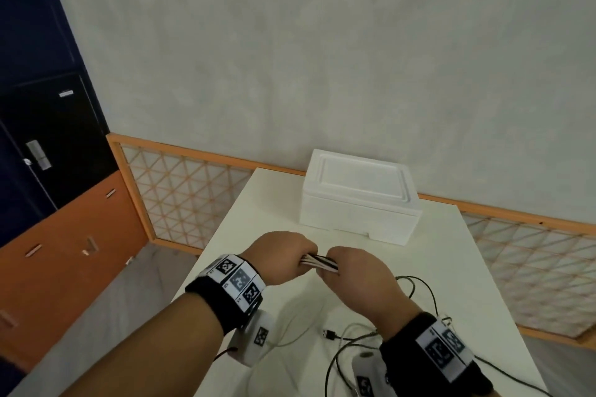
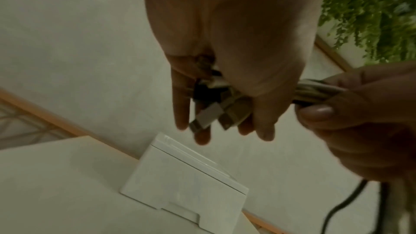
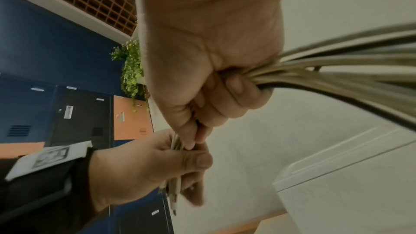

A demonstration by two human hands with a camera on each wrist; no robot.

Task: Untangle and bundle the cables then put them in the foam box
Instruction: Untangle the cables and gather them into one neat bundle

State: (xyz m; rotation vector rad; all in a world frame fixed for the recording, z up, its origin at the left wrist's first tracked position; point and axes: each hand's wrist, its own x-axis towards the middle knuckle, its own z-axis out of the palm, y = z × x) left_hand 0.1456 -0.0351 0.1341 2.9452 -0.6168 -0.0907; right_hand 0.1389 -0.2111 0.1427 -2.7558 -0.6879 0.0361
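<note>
A: What are the fingers doing?

B: The left hand grips one end of the cable bundle, with the plug ends sticking out past its fingers, which hang fairly straight in the left wrist view. The right hand is curled tight round the same bundle just beside it, thumb over the strands.

A: And the rest of the cables?

B: Loose cables trail from the right hand down onto the near part of the white table, with a black plug lying between the wrists.

A: Where is the foam box?

B: The foam box sits at the far end of the table, lid on, near the far edge by the wall. Bare tabletop lies between the hands and the box, and to the right. The table's left edge runs just beside the left wrist.
</note>
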